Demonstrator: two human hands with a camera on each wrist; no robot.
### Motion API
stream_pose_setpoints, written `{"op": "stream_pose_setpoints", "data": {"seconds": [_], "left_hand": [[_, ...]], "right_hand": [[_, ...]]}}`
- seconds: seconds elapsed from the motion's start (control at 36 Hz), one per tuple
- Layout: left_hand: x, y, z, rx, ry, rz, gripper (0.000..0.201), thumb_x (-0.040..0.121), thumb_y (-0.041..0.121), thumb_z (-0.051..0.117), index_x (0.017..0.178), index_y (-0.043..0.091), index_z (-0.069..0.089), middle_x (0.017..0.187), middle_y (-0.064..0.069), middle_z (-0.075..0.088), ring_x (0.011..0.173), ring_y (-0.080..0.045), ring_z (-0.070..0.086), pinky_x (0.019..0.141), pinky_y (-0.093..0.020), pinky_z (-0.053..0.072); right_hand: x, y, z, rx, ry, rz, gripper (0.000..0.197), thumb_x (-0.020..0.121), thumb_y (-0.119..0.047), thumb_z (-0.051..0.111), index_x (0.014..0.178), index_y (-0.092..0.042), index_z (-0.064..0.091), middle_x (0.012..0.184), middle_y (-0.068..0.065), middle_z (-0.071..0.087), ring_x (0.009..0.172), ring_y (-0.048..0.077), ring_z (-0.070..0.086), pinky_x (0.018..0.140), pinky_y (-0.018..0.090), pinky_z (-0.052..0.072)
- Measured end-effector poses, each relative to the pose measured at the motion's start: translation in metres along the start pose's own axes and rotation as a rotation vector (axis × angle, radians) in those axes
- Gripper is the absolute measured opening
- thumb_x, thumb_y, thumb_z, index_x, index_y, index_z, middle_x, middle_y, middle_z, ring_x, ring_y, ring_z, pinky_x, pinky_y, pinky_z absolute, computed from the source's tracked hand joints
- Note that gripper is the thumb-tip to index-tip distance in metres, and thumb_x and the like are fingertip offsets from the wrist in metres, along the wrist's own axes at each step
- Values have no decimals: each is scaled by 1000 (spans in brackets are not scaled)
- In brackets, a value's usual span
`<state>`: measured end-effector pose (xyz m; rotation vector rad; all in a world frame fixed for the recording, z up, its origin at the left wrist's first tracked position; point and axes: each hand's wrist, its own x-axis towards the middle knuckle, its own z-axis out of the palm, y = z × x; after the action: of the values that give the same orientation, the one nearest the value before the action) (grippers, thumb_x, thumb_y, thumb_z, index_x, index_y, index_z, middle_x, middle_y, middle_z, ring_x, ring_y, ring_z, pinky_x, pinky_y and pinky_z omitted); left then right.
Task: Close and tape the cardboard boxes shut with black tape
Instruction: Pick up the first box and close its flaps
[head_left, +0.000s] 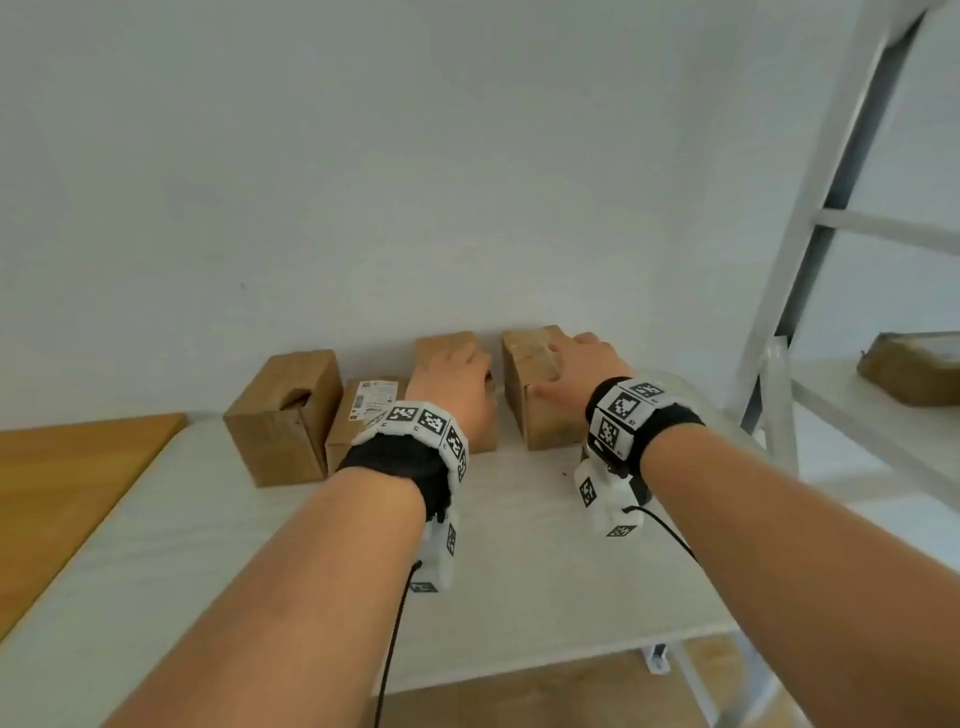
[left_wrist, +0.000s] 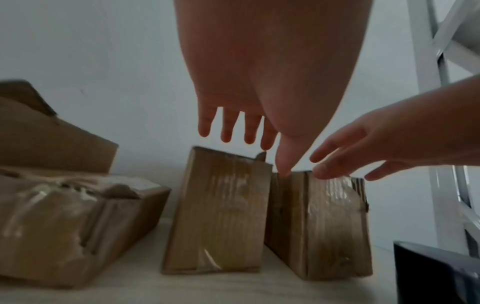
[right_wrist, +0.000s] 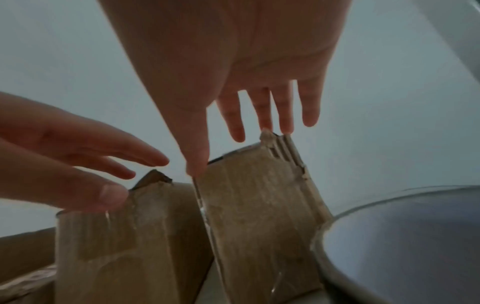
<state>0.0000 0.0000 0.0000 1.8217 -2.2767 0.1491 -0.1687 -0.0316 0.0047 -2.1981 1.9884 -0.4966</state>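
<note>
Several brown cardboard boxes stand in a row against the wall on a white table (head_left: 208, 545). My left hand (head_left: 457, 374) reaches over the third box (head_left: 441, 345), fingers straight and spread, thumb toward the gap on its right. In the left wrist view that hand (left_wrist: 257, 152) hovers just above this box (left_wrist: 221, 216), whose face carries clear tape. My right hand (head_left: 571, 364) lies open over the fourth box (head_left: 530, 364). From the right wrist, the thumb tip of this hand (right_wrist: 233, 148) touches the box's (right_wrist: 259, 205) near top edge, with the fingers over its torn far corner.
A box with a cut-out top (head_left: 283, 415) and a low box with a shipping label (head_left: 363, 410) sit left of the hands. A glass bowl (right_wrist: 402, 236) stands close right of the fourth box. A white ladder (head_left: 831, 208) and a shelf with a package (head_left: 914, 369) are at right.
</note>
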Motion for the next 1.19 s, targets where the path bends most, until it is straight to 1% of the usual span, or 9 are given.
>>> {"op": "stream_pose_setpoints", "data": {"seconds": [0.08,0.17,0.28,0.36,0.58,0.67,0.97,1.08,1.19], "left_hand": [[10,2,12,11,-21,-6,59,92,36,51,146,24,28,158,1,15,144,-28,19,113,-49,25],[14,4,22,41,-62,0,56,95,36,47,146,30,27,159,5,12,146,-26,13,114,-54,20],[16,1,27,122,-52,24,38,96,29,42,134,27,46,156,4,22,142,-23,21,107,-54,27],[14,-4,26,121,-12,38,31,97,20,41,126,25,51,152,4,30,137,-22,29,104,-52,32],[1,-21,16,145,-21,-31,33,88,5,44,117,16,54,136,-1,44,126,-25,38,97,-53,37],[-5,-30,13,167,-31,-52,39,86,0,40,120,15,53,138,-2,42,128,-25,37,98,-53,36],[-34,-85,4,215,-34,-130,39,86,2,44,123,13,53,138,-3,44,123,-27,43,96,-50,41],[-46,-99,-2,216,-44,-163,36,88,1,40,121,10,53,131,-6,49,119,-27,45,93,-46,42],[-54,-99,-8,217,-61,-162,35,88,3,41,120,10,54,134,-7,46,123,-27,40,100,-46,38]], "right_hand": [[8,3,3,-6,-37,44,81,76,-55,68,143,-26,33,142,8,38,128,31,40,103,45,40],[12,3,10,30,-76,54,84,71,-54,72,141,-27,34,136,8,41,125,32,42,101,46,42],[14,2,18,20,-77,62,88,67,-53,76,140,-26,34,139,8,35,125,33,41,100,48,43],[14,-1,21,20,-75,63,90,66,-52,77,140,-23,34,141,10,31,126,32,40,100,47,44],[5,-12,22,51,-71,48,86,69,-48,76,139,-21,35,137,11,31,123,32,43,96,43,46],[-1,-18,25,66,-68,18,85,69,-49,76,140,-22,35,137,10,30,123,32,43,96,42,45],[-23,-48,29,101,-93,-62,87,68,-52,76,140,-28,35,140,7,29,122,30,45,97,41,47],[-33,-56,29,119,-106,-81,88,68,-51,77,142,-29,34,141,6,27,122,28,46,96,39,47],[-44,-61,26,131,-130,-82,88,69,-48,77,143,-29,33,143,5,26,120,27,49,94,38,49]]}}
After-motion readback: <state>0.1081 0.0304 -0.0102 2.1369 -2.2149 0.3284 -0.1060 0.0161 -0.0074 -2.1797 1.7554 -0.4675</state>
